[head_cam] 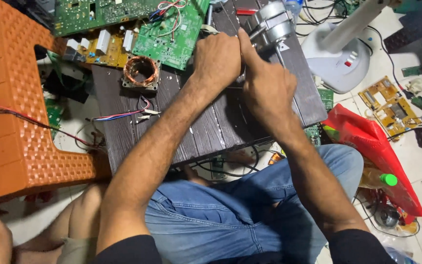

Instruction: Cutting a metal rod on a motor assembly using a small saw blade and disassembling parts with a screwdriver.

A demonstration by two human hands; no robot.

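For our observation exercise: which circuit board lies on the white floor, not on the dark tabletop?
The yellow circuit board at far right, on the floor tiles beside the red bag; the green boards sit on the table.

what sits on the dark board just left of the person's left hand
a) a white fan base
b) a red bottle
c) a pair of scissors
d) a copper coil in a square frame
d: the copper coil lies on the dark board left of the left hand, while both hands are at the metal motor.
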